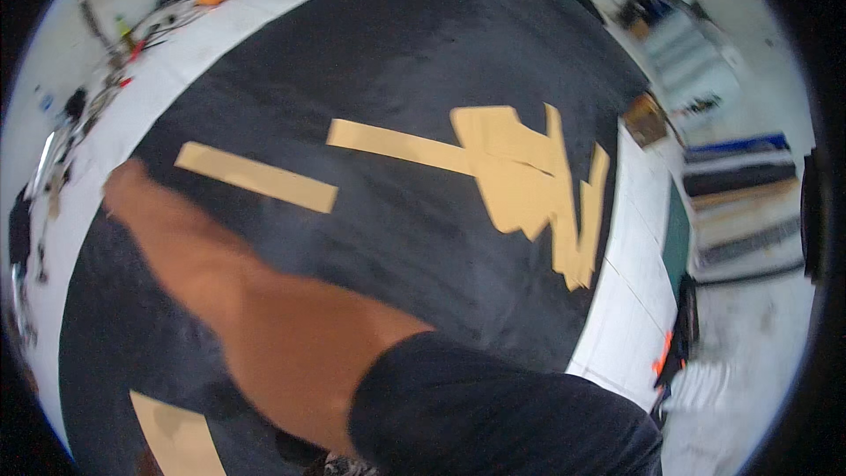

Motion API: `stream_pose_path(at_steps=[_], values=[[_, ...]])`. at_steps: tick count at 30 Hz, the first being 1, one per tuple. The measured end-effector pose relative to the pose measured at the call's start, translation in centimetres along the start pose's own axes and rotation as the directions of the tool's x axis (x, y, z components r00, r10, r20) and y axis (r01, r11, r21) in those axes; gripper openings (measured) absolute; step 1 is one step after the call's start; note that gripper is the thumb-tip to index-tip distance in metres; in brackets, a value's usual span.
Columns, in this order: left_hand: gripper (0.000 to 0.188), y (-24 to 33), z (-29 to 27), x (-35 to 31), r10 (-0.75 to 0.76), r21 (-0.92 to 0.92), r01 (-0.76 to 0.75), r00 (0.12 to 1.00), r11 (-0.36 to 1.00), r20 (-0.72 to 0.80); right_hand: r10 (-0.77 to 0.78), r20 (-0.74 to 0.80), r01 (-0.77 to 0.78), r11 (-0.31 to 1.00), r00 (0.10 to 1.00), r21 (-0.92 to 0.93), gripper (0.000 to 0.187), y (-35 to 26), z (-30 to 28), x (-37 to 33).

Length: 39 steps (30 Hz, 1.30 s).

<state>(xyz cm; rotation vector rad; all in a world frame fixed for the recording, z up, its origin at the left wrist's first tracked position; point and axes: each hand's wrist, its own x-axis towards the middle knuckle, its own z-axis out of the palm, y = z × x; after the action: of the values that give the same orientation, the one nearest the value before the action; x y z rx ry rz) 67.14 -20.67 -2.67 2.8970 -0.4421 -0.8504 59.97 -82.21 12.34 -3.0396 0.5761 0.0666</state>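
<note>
Bare and reaching across from a black sleeve, my right arm stretches over a large black sheet of material. My right hand is at the sheet's left edge, its fingers blurred and mostly hidden. Just right of it lies a tan strip, flat on the sheet. A second tan strip runs to a heap of overlapping tan cut pieces. At the lower left lies another tan piece. A brownish sliver beside that piece may be my left hand; its fingers do not show.
The white table shows around the sheet. Cables and small tools line its far left side. At the right edge sits a small brown block. Beyond it, a rack of flat stacked materials stands near the floor.
</note>
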Motion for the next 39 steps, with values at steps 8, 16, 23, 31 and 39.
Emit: stream_pose_path(at_steps=[8,16,23,31,39], values=[[0.04,-13.3,-13.6,-2.8,0.0,0.069,0.003,0.999,0.998,-0.04,-0.12,0.115,0.074,0.937,0.986,0.342,0.044,2.2,-9.2,-8.4],[0.056,-3.5,-8.9,-7.2,-0.151,0.148,0.152,0.988,0.977,-0.015,-0.069,0.186,0.038,0.986,0.98,0.164,0.046,4.6,-6.1,-7.8],[0.059,-4.7,-9.9,-8.9,-0.2,-0.007,0.2,0.978,0.98,-0.051,-0.076,0.223,0.037,0.984,0.972,0.175,0.047,3.4,-5.4,-6.8],[0.067,-6.5,-8.9,-3.0,-0.27,0.008,0.27,0.962,0.963,0.044,-0.099,0.146,0.078,0.986,0.984,0.145,0.05,9.4,-5.0,-6.5],[0.053,-13.5,-6.4,-3.1,-0.207,0.052,0.21,0.977,0.976,-0.043,0.002,0.061,-0.007,0.997,0.998,0.082,0.036,0.7,-5.5,-5.2]])
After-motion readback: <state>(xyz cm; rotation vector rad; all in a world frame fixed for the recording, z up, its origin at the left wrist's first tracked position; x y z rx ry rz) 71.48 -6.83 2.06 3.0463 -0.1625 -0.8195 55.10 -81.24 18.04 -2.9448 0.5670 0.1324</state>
